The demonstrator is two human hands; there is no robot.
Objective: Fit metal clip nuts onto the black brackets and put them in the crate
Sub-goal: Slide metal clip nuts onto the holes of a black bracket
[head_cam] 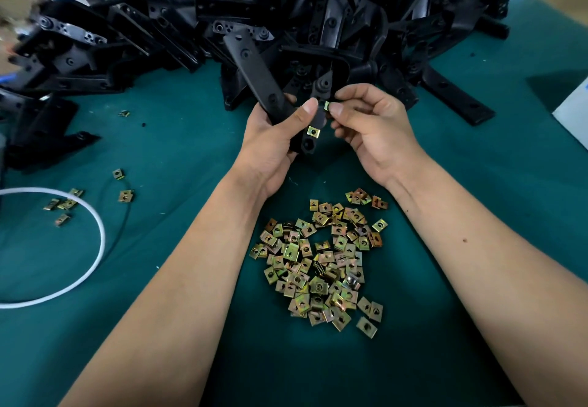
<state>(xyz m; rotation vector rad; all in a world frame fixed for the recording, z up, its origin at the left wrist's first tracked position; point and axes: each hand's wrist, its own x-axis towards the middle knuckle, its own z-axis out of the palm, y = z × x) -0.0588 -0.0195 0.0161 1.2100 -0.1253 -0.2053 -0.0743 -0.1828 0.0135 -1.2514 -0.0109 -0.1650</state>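
Below the left grip [273, 133] clutching a bracket [254, 75] and the right grip [366, 123] pinching a clip nut [326, 106], loose nuts [321, 263] lie.

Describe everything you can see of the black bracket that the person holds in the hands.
The long black bracket, matt and plastic-looking, is a bent piece with two flat arms bearing round holes. The left hand grips it above the green table cloth, one arm rising up and leftward. A brass-coloured metal clip nut already sits on its lower arm. The right hand pinches a second clip nut at its edge.
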